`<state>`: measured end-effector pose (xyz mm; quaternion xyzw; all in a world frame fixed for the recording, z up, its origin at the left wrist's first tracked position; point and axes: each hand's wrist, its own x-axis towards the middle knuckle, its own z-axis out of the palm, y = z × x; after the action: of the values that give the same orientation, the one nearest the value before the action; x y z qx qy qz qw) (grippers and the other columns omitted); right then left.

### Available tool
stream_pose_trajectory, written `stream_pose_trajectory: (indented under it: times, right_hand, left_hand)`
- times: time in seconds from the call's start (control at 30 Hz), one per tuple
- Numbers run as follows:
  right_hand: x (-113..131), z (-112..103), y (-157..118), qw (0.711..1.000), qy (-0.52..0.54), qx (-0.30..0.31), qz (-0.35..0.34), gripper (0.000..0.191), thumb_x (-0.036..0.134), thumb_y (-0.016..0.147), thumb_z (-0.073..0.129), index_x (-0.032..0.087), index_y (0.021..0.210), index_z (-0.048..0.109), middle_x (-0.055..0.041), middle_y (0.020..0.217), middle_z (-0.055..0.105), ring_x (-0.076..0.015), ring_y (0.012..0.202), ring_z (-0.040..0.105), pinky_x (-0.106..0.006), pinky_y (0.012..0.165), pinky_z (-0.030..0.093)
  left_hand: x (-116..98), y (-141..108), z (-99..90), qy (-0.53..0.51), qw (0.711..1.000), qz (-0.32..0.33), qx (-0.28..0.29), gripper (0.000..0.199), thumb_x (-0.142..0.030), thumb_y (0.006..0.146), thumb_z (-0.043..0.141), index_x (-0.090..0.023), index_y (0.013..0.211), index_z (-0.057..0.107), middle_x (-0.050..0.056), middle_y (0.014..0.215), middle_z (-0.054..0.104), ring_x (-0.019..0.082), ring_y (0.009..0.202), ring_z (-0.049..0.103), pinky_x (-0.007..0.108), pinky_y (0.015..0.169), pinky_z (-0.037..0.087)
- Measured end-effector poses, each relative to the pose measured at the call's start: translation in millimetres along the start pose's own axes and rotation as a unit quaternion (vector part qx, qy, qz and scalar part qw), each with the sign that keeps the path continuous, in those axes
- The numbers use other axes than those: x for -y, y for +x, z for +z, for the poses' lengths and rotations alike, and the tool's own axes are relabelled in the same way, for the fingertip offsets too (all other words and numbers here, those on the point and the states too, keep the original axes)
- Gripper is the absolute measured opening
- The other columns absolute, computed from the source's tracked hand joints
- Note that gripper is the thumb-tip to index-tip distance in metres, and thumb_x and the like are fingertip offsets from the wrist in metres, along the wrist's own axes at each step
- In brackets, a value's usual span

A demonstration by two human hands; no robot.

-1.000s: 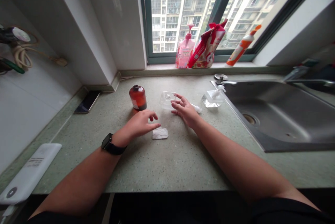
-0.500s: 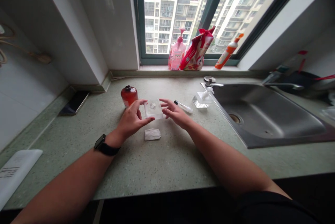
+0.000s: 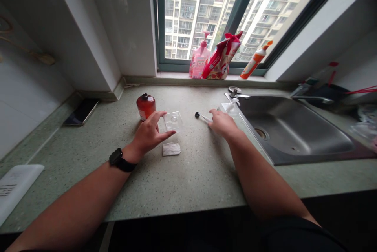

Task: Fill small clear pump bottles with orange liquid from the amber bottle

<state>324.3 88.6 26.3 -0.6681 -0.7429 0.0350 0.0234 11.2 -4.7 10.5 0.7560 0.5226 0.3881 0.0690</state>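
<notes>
My left hand [image 3: 149,134] curves around a clear square bottle [image 3: 173,121] that has a round opening in its top. The thumb presses at the near edge and the fingers reach the far left corner. To the right, my right hand [image 3: 224,122] closes over the end of a slim white tube with a black end [image 3: 203,117]. The thumb is partly hidden. Just beyond that hand stands a white pump dispenser [image 3: 234,105], its clear body partly covered. A folded white tissue [image 3: 171,149] lies in front of the square bottle.
Behind my left hand stands a capless red bottle [image 3: 145,106]. A phone [image 3: 81,111] lies at the left, and a white panel [image 3: 22,189] at the near left. A steel sink [image 3: 309,126] is at the right. Pink pump bottle [image 3: 199,61], red bag [image 3: 222,57] and orange bottle [image 3: 256,61] line the sill.
My right hand has left the clear square bottle and moved right to the black-ended tube. My left hand stays on the bottle.
</notes>
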Motion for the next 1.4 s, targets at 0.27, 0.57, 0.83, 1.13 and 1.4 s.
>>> stream_pose_trajectory:
  times: [0.27,0.57,0.83,1.13,1.4]
  right_hand:
    - [4.6,-4.8,4.8,0.975,0.203,-0.068,-0.061,0.031,0.028,0.085,0.071,0.021,0.114,0.063,-0.0131,0.114,0.076,-0.0305,0.108,0.073,-0.045,0.095,0.057]
    - [18.9,-3.2,-2.7,0.827,0.488,0.013,-0.280,0.030,0.046,0.085,0.080,0.026,0.100,0.065,-0.0027,0.102,0.070,-0.0210,0.100,0.069,-0.044,0.103,0.055]
    - [19.5,0.1,-3.8,0.819,0.484,-0.051,-0.304,0.022,0.043,0.092,0.075,0.027,0.106,0.071,-0.0039,0.102,0.075,-0.0216,0.100,0.070,-0.042,0.097,0.057]
    - [34.7,-10.5,-19.3,0.844,0.421,-0.128,-0.306,0.031,0.048,0.092,0.075,0.026,0.114,0.074,-0.0076,0.112,0.079,-0.0246,0.107,0.073,-0.043,0.100,0.059]
    - [51.2,0.8,-26.9,0.842,0.368,-0.168,-0.357,0.028,0.045,0.095,0.076,0.026,0.114,0.074,-0.0076,0.113,0.081,-0.0241,0.105,0.075,-0.042,0.098,0.059]
  left_hand:
    - [1.1,0.2,1.4,-0.013,1.000,0.006,-0.009,0.065,-0.057,0.090,0.082,-0.020,0.139,0.061,0.010,0.124,0.072,0.022,0.093,0.072,0.037,0.084,0.063]
    - [-4.2,-0.1,-0.5,0.006,0.999,-0.001,-0.045,0.066,-0.050,0.090,0.084,-0.021,0.144,0.059,0.010,0.130,0.069,0.024,0.103,0.071,0.038,0.088,0.064]
    - [-5.3,0.0,-1.7,0.034,0.999,-0.006,-0.027,0.068,-0.047,0.089,0.086,-0.022,0.146,0.057,0.011,0.133,0.068,0.026,0.107,0.072,0.040,0.092,0.065]
    - [-6.8,-4.7,0.6,0.100,0.994,0.033,0.006,0.075,-0.050,0.090,0.085,-0.027,0.154,0.055,0.011,0.141,0.065,0.028,0.111,0.075,0.040,0.093,0.065]
    - [-9.4,-5.9,1.5,0.116,0.991,0.060,0.007,0.090,-0.059,0.092,0.080,-0.024,0.164,0.040,0.016,0.142,0.067,0.032,0.119,0.075,0.042,0.093,0.066]
